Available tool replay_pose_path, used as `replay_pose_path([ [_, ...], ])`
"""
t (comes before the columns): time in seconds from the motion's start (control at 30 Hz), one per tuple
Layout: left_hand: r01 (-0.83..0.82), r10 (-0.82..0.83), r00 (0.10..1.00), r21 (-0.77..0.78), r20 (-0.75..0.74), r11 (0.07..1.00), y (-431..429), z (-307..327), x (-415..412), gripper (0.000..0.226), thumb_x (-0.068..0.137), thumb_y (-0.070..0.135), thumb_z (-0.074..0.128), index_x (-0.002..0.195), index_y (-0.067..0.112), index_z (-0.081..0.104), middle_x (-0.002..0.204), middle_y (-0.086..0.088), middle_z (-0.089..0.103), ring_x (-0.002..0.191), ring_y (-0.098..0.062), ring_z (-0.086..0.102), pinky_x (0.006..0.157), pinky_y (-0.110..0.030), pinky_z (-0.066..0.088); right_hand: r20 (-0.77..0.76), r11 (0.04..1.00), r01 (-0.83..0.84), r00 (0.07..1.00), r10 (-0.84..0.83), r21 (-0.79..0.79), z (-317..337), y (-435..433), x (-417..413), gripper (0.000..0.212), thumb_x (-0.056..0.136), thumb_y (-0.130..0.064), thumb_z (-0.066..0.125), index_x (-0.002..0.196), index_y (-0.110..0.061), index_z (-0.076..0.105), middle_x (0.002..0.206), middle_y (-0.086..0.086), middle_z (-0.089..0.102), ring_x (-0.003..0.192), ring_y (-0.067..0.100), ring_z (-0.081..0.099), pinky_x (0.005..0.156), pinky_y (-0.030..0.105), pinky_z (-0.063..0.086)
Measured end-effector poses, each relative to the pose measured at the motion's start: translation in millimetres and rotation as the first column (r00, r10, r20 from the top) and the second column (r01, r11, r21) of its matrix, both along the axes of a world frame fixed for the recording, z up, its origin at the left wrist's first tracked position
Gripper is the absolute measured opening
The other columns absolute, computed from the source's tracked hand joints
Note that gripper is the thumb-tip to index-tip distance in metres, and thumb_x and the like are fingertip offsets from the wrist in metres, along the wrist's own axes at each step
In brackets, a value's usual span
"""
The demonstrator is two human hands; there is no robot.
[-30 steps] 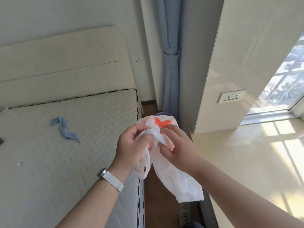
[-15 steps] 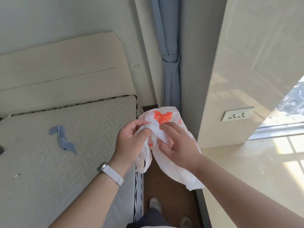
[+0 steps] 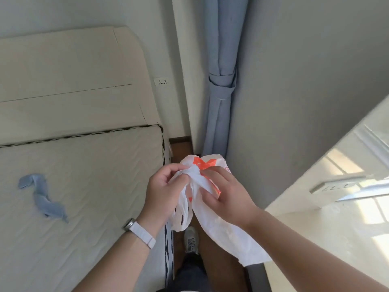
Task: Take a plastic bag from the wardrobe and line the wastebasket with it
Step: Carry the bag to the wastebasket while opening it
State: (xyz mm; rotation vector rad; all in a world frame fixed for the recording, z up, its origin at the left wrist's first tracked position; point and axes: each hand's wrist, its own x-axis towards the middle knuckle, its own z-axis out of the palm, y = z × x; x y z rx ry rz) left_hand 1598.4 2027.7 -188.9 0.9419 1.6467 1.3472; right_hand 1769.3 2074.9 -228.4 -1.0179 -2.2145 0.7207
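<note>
White plastic bag, orange print half-hidden

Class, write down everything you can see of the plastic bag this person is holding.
The plastic bag is thin, white, crinkled film with orange print near its top. It is bunched up and not yet opened, held in the air beside the mattress. The left hand pinches the gathered top, and the handle loops dangle below that grip. The right hand curls its fingers onto the bag from the other side. The rest hangs slack beneath the right wrist.
</note>
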Motion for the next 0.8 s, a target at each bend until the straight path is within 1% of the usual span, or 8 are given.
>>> replay_pose_path([
  [0.13, 0.026, -0.024, 0.999, -0.046, 0.038, 0.999, 51.8, -23.2, -50.0, 0.020, 0.071, 0.023, 0.065, 0.087, 0.032, 0.074, 0.084, 0.004, 0.073, 0.079, -0.012, 0.068, 0.063, -0.017, 0.050, 0.047, 0.998, 0.016, 0.999, -0.013, -0.055, -15.1, 49.4, -45.6, 0.041, 0.089, -0.035, 0.053, 0.127, -0.021, 0.056, 0.126, -0.004, 0.060, 0.114, 0.016, 0.055, 0.092, 0.027, 0.046],
  [0.23, 0.058, -0.055, 0.997, -0.069, 0.056, 0.996, 88.3, -41.1, -83.6, 0.017, 0.075, 0.022, 0.067, 0.087, 0.032, 0.073, 0.086, 0.006, 0.073, 0.082, -0.012, 0.068, 0.062, -0.015, 0.050, 0.088, 0.994, 0.052, 0.995, -0.043, -0.098, -27.6, 84.6, -76.1, 0.044, 0.088, -0.035, 0.054, 0.129, -0.021, 0.057, 0.127, -0.005, 0.060, 0.114, 0.016, 0.055, 0.092, 0.032, 0.049],
  [0.33, 0.088, -0.082, 0.995, -0.105, 0.060, 0.991, 127.1, -59.4, -112.6, 0.018, 0.082, 0.012, 0.068, 0.086, 0.029, 0.073, 0.085, 0.008, 0.073, 0.084, -0.014, 0.068, 0.063, -0.015, 0.050, 0.122, 0.984, 0.099, 0.989, -0.081, -0.148, -41.1, 115.0, -102.1, 0.043, 0.089, -0.038, 0.053, 0.130, -0.028, 0.054, 0.128, -0.009, 0.058, 0.113, 0.014, 0.055, 0.094, 0.035, 0.049],
  [0.37, 0.104, -0.098, 0.994, -0.118, 0.056, 0.988, 138.5, -65.1, -119.3, 0.016, 0.081, 0.014, 0.068, 0.085, 0.029, 0.073, 0.084, 0.008, 0.072, 0.083, -0.014, 0.068, 0.064, -0.017, 0.051, 0.129, 0.980, 0.113, 0.987, -0.092, -0.165, -45.8, 123.7, -108.8, 0.043, 0.089, -0.039, 0.051, 0.130, -0.029, 0.053, 0.128, -0.009, 0.058, 0.113, 0.014, 0.055, 0.095, 0.035, 0.049],
  [0.47, 0.137, -0.129, 0.990, -0.139, 0.059, 0.981, 165.2, -83.3, -133.0, 0.014, 0.075, 0.023, 0.065, 0.085, 0.028, 0.073, 0.083, 0.008, 0.072, 0.083, -0.015, 0.068, 0.071, -0.031, 0.057, 0.146, 0.969, 0.141, 0.983, -0.113, -0.205, -63.2, 145.2, -123.6, 0.044, 0.088, -0.041, 0.049, 0.129, -0.030, 0.054, 0.126, -0.010, 0.058, 0.113, 0.011, 0.053, 0.099, 0.035, 0.047],
  [0.53, 0.132, -0.124, 0.990, -0.139, 0.067, 0.981, 179.4, -99.6, -139.6, 0.015, 0.075, 0.023, 0.064, 0.085, 0.029, 0.073, 0.083, 0.007, 0.073, 0.083, -0.017, 0.069, 0.074, -0.035, 0.059, 0.152, 0.962, 0.141, 0.983, -0.107, -0.234, -78.8, 159.1, -131.7, 0.043, 0.088, -0.042, 0.049, 0.129, -0.030, 0.054, 0.125, -0.010, 0.058, 0.114, 0.012, 0.053, 0.099, 0.036, 0.047],
  [0.7, 0.100, -0.088, 0.992, -0.152, 0.085, 0.983, 213.2, -145.1, -145.1, 0.017, 0.077, 0.021, 0.065, 0.079, 0.035, 0.073, 0.078, 0.009, 0.072, 0.081, -0.017, 0.068, 0.070, -0.031, 0.056, 0.139, 0.931, 0.164, 0.982, -0.125, -0.325, -129.5, 189.8, -147.9, 0.048, 0.087, -0.047, 0.046, 0.130, -0.029, 0.054, 0.128, -0.011, 0.057, 0.117, 0.009, 0.050, 0.101, 0.031, 0.043],
  [0.8, 0.073, -0.058, 0.993, -0.157, 0.102, 0.985, 233.1, -186.3, -147.3, 0.016, 0.075, 0.021, 0.065, 0.080, 0.034, 0.074, 0.077, 0.008, 0.072, 0.080, -0.017, 0.068, 0.069, -0.033, 0.056, 0.110, 0.900, 0.236, 0.971, -0.210, -0.365, -170.8, 209.7, -153.7, 0.044, 0.088, -0.043, 0.050, 0.129, -0.029, 0.055, 0.127, -0.013, 0.055, 0.118, 0.007, 0.050, 0.102, 0.029, 0.040],
])
